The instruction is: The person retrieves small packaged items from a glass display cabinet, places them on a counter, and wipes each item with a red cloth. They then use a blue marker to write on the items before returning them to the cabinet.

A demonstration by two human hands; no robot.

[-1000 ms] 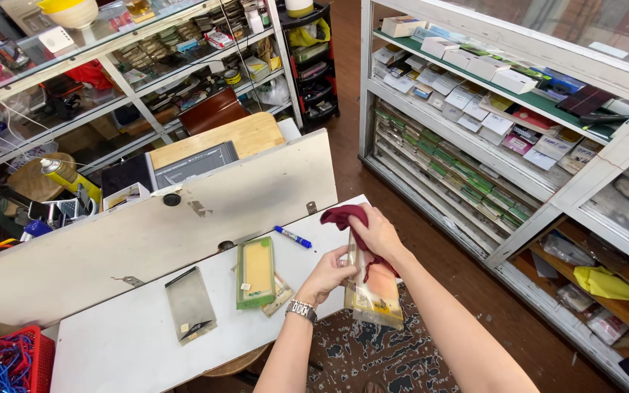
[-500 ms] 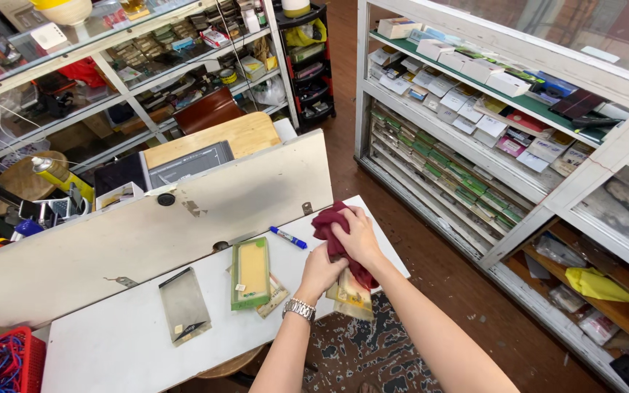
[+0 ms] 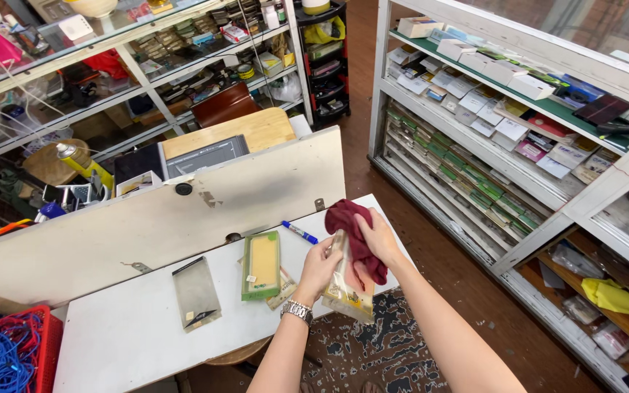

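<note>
My left hand (image 3: 319, 267) grips the edge of a clear plastic packet with a yellow card inside (image 3: 346, 285), held upright above the right end of the white counter (image 3: 125, 335). My right hand (image 3: 378, 237) presses a dark red cloth (image 3: 354, 233) against the packet's upper face. A watch sits on my left wrist. On the counter to the left lie a green-framed packet (image 3: 262, 265), a flat grey packet (image 3: 196, 294) and a blue marker pen (image 3: 299, 232).
A raised white flap (image 3: 147, 218) stands behind the counter. Glass shelves of small goods run along the back left, and white shelves of boxed packets (image 3: 489, 116) line the right. A red basket of blue cable (image 3: 1, 356) sits at bottom left. A patterned mat (image 3: 373, 356) covers the floor below.
The cloth has moved up and over the top of the packet, and both hands have shifted slightly away from me. The items on the counter have not moved.
</note>
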